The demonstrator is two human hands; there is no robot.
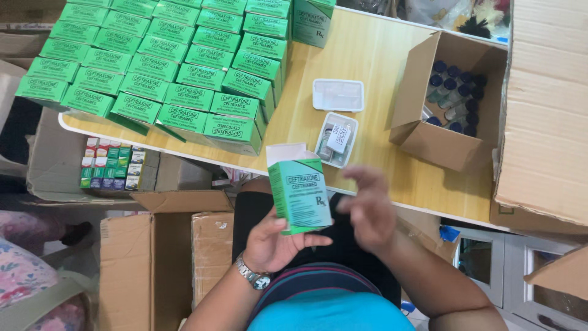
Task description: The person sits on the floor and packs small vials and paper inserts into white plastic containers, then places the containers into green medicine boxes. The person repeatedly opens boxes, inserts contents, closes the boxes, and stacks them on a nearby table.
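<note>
Green carton in left hand

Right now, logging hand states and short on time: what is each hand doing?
Left hand: closed on the green carton, its top flap open.
Right hand: open, blurred, holding nothing, beside the carton.

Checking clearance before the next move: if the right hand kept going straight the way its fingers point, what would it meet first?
Probably the small clear tray holding a vial set, up-left of the blurred right hand; depth is unclear.
</note>
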